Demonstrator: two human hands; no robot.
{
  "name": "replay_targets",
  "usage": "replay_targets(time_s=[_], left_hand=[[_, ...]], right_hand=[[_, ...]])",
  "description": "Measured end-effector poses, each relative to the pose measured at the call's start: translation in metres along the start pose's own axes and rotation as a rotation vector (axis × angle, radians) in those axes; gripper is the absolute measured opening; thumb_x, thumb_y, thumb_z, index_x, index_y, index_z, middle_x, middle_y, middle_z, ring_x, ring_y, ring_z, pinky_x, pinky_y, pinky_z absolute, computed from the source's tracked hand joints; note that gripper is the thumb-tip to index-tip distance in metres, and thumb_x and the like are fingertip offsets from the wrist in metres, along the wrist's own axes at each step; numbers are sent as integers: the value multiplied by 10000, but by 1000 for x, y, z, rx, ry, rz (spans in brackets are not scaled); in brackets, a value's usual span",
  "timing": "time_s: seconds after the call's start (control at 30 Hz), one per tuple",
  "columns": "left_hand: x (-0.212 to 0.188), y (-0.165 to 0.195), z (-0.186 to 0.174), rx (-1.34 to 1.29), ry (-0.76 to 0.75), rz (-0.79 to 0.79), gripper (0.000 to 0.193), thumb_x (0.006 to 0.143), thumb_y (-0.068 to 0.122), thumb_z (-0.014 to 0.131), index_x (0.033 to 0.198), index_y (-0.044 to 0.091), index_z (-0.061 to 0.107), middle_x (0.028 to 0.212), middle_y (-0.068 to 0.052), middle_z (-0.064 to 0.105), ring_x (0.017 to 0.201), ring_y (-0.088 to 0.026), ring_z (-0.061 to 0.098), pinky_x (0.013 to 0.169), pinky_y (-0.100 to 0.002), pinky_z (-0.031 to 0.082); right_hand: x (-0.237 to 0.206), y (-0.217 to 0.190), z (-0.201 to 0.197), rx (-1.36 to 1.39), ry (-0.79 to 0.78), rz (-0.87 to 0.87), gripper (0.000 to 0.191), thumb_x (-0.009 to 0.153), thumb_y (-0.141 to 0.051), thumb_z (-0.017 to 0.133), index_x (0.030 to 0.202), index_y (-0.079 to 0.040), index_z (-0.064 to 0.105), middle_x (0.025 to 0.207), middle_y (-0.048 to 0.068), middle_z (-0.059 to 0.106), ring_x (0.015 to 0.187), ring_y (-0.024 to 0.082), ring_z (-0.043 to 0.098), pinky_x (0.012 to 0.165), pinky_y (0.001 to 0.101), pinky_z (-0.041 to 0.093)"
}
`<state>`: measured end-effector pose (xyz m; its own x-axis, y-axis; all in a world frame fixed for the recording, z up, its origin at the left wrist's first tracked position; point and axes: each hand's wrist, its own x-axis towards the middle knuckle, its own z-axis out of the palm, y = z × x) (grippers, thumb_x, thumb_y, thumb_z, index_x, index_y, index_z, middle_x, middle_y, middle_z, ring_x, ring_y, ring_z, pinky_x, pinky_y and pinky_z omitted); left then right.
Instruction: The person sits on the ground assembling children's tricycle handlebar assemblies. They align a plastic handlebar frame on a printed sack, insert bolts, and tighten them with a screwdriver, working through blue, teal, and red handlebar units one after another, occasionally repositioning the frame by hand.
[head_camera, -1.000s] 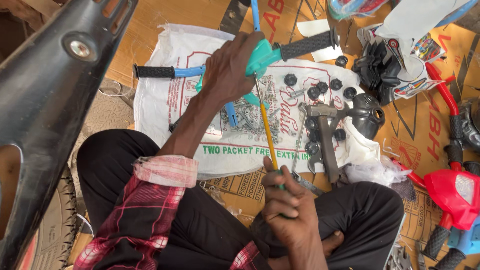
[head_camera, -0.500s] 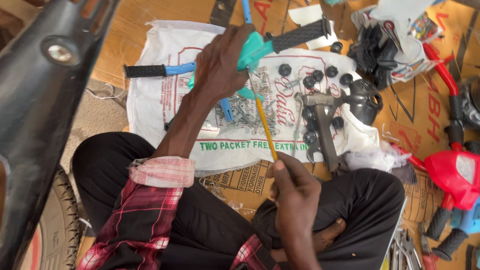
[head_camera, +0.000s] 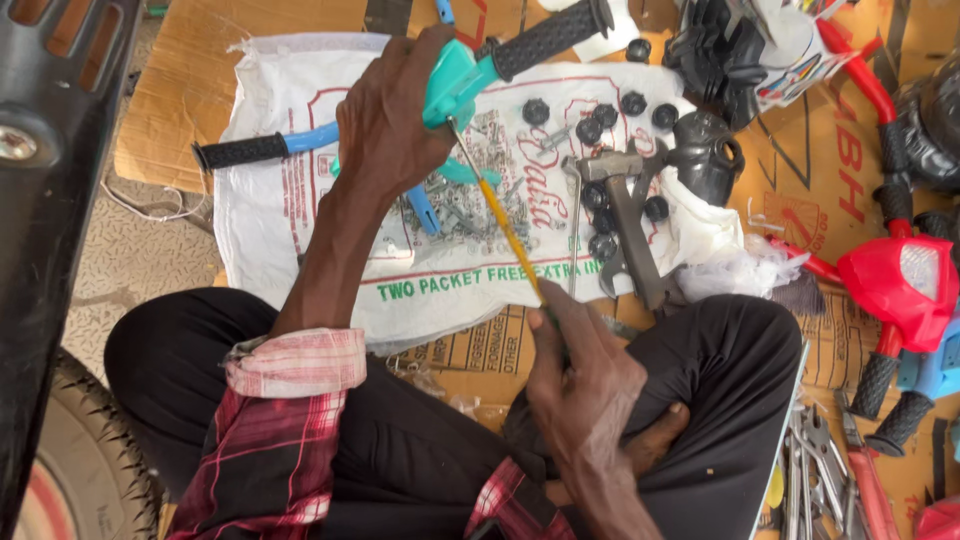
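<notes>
While the person is sitting cross-legged over the sack, the risks are looking like this:

Handlebar: the teal handlebar (head_camera: 455, 80) is being held up above the white sack (head_camera: 300, 200), its black grips sticking out to either side.

Left hand: the left hand (head_camera: 385, 125) is closing round the teal middle piece, fingers wrapped tight; if that hold is loosening, the bar is likely twisting away.

Screwdriver: the yellow screwdriver (head_camera: 500, 222) is slanting up, its tip seeming to meet the underside of the teal piece; I cannot tell whether it is seating in a screw.

Right hand: the right hand (head_camera: 575, 375) is clenching the handle low over the lap. Pushing at this slant, I judge the tip is liable to be slipping off towards the left fingers.

Screws: the loose screws (head_camera: 470, 205) and black nuts (head_camera: 600, 115) are lying right under the work; a dropped bar is probably scattering them.

Hammer: the hammer (head_camera: 630, 220) is lying just beside, near enough to be knocked.
</notes>
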<state>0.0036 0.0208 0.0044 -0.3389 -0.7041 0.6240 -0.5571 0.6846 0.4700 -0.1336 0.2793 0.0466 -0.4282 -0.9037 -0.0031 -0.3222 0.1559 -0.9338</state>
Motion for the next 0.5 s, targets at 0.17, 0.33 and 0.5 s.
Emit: replay_targets(time_s=[0.17,0.33,0.5], left_hand=[[-5,-1,1,23,19,24,736,793,39,823,1452,145,512,1194,-127,648,1064,-420,650,773,-536,512],[-1,-2,-1,0,-11,-38,717,782,77,824,1418,154,503,1191,-107,651,1053,-396,654,784,-534,529],[2,8,-5,0,-45,-100,671,789,106,825,1377,176,508,1181,-89,654,1041,-386,657,780,-547,526]], right_hand=[[16,4,-16,1202,-193,789,440,960,-163,646,1351,31,591,881,83,615,521,47,455,359,155,334],[17,14,-20,1146,-179,810,356,924,-75,644,1238,53,536,948,90,646,560,53,461,396,156,334],[2,10,-5,126,-54,43,315,922,-105,735,1203,19,669,829,71,681,628,64,554,500,197,423]])
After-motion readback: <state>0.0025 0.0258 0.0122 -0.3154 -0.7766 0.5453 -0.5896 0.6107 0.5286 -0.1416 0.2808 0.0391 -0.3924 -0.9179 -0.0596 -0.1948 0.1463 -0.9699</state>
